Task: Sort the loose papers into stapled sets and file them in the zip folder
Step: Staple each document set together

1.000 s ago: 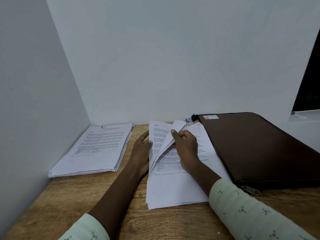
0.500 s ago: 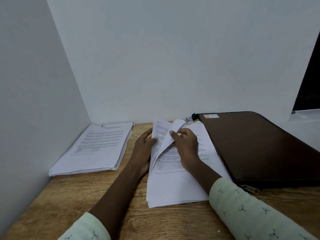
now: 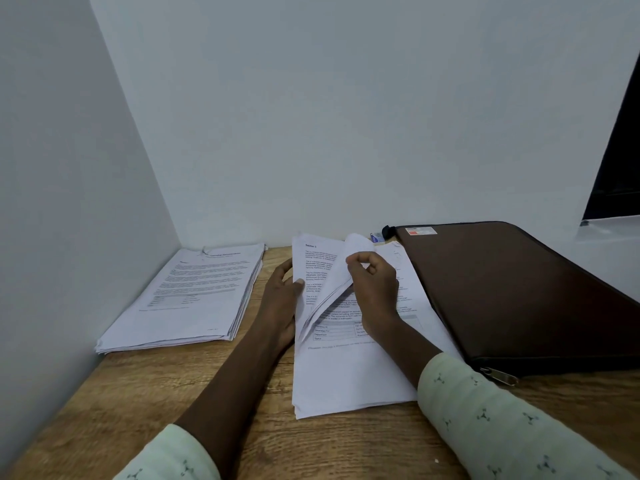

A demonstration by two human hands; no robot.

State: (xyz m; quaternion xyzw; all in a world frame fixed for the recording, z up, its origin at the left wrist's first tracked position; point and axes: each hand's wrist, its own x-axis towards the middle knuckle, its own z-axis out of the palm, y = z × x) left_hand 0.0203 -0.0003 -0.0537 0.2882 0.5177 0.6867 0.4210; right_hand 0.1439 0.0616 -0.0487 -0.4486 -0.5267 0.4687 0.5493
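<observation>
Two hands share one grip. The right hand (image 3: 375, 289) pinches the far corner of a few sheets (image 3: 322, 271) between thumb and curled fingers, curling that corner up and back toward the person. The left hand (image 3: 280, 306) holds the same sheets at their left edge, thumb on the printed face and fingers behind. The sheets stand tilted and fanned, parted from the pile (image 3: 346, 375) below. The pile lies flat on the desk (image 3: 311, 445) with its long axis running from 6 to 12 o'clock.

From the grip, the stack (image 3: 194, 292) lies at 9 to 10 o'clock, near the left hand and apart from the pile, with bare wood between them. Its long axis leans toward 1 o'clock, and its top page has what looks like a fastening at the far corner. The folder (image 3: 519, 289) lies at 3 o'clock, nearer the right hand. Its left edge overlaps the pile's right side and it looks closed, with the zip pull (image 3: 500, 375) at about 5 o'clock.

This looks like counting off one set from the pile. The set would likely leave leftward, toward 9 o'clock, with the left hand carrying it. Filing would go the other way and would need the zip opened first. A small blue-white box (image 3: 376, 236) sits at 12 to 1 o'clock, just beside the folder's far corner. It is too small to identify.
</observation>
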